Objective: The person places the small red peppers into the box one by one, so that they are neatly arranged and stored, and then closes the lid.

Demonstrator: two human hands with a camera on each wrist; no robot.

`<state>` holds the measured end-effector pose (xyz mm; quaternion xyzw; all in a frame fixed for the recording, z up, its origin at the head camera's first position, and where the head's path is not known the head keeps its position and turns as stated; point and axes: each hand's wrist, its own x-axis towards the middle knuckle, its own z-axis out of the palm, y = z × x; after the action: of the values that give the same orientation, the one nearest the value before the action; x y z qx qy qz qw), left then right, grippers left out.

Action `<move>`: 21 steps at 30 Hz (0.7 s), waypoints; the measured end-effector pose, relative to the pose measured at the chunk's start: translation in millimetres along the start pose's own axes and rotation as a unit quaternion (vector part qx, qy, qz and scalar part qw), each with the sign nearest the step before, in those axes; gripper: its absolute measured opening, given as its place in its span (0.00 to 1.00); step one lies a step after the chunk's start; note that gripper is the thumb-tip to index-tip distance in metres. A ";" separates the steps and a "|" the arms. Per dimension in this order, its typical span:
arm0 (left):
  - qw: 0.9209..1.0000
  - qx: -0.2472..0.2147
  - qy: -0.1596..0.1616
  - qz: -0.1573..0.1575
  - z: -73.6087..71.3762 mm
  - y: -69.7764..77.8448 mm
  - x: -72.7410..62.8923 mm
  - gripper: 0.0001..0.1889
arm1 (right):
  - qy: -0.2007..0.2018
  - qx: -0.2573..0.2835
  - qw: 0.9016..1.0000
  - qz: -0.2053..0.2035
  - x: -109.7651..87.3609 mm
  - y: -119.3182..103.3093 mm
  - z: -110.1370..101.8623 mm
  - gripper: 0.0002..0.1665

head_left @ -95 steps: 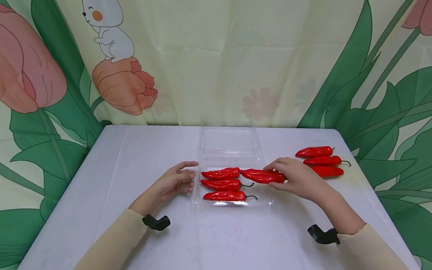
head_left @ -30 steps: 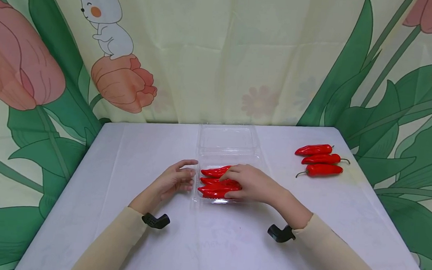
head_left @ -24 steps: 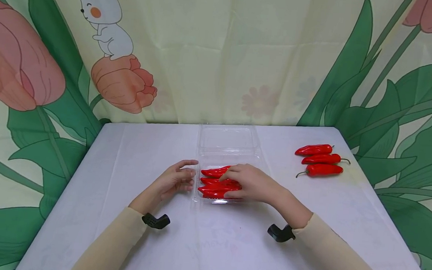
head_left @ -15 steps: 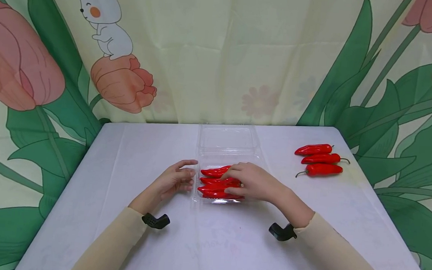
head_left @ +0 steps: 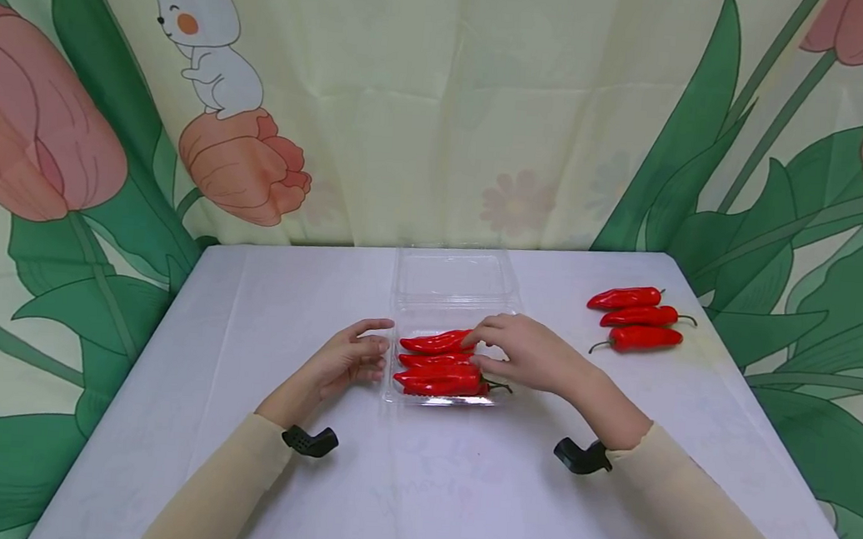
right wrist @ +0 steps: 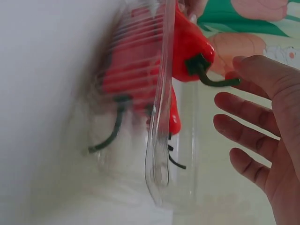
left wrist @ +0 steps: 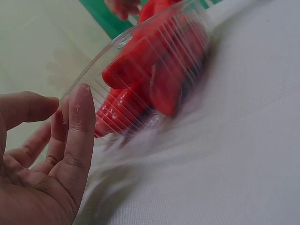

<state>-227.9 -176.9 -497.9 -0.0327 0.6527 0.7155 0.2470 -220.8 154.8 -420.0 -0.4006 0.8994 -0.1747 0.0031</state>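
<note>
Several red chili peppers lie side by side in an open clear plastic clamshell box [head_left: 392, 396]. One chili pepper [head_left: 439, 376] lies on top at the near side; in the right wrist view its green stem [right wrist: 211, 79] sticks out past the rim. My right hand [head_left: 531, 352] hovers over the box's right part, its fingers [right wrist: 243, 108] relaxed and apart from that pepper, holding nothing. My left hand [head_left: 350, 362] stands at the box's left edge with fingers nearly straight. In the left wrist view its fingertips [left wrist: 82, 101] meet or nearly meet the clear wall.
Three more chili peppers [head_left: 646, 316] lie in a row at the back right of the white-covered table [head_left: 310, 286]. The box's clear lid [head_left: 457, 275] is folded back flat behind it. A printed curtain [head_left: 411, 134] hangs behind the table.
My right hand has set a chili pepper on the near one in the box and let go. It has since lifted and drawn back rightward. The left hand has stayed still.
</note>
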 end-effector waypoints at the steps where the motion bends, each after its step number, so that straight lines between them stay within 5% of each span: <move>1: 1.000 0.000 0.000 0.000 0.1 0.1 -0.1 0.30 | 0.001 -0.001 1.000 0.002 -1.8 1.8 -1.0 0.18; 21: 1.000 0.005 -0.004 -0.002 2.3 3.2 -2.5 0.29 | 0.007 -0.018 0.991 0.131 -61.0 43.6 -22.0 0.18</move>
<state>-226.4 -175.5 -493.7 -0.0305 0.6552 0.7118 0.2511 -213.9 232.6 -421.3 -0.2780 0.9472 -0.1592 0.0127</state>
